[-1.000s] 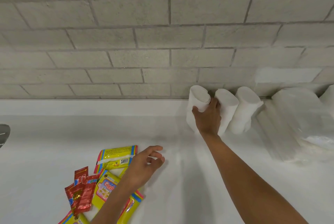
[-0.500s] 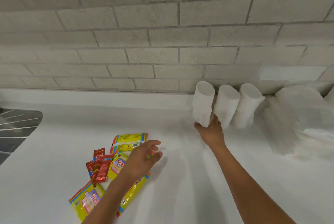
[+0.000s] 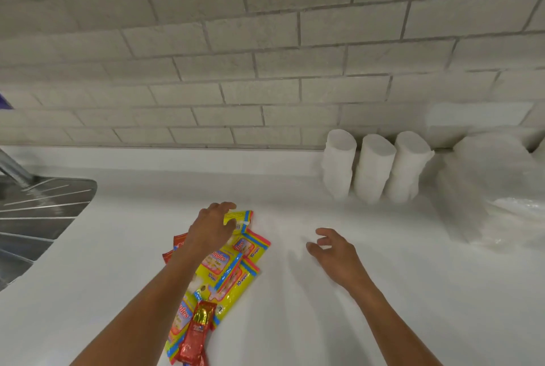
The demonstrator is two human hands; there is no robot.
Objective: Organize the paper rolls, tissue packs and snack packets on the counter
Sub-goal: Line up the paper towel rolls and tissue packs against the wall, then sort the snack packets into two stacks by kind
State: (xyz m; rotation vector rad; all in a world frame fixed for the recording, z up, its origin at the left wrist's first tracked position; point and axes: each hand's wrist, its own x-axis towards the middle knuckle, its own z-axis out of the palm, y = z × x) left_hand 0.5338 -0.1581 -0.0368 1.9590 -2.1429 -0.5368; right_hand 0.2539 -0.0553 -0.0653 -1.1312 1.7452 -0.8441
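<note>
Surroundings: sink [image 3: 38, 218] at frame left; three paper rolls [image 3: 373, 171] upright, upper right.
Left hand [image 3: 211, 227]: fingers relaxed, over wipe packs [image 3: 233, 265].
Right hand [image 3: 336, 253]: empty, loosely spread.
Change: right hand released the rolls and withdrew.

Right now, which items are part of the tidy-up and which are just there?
Job: three paper rolls, yellow packs, red packets, plastic-wrapped white bundle.
Not job: sink, tiled wall, counter.
</note>
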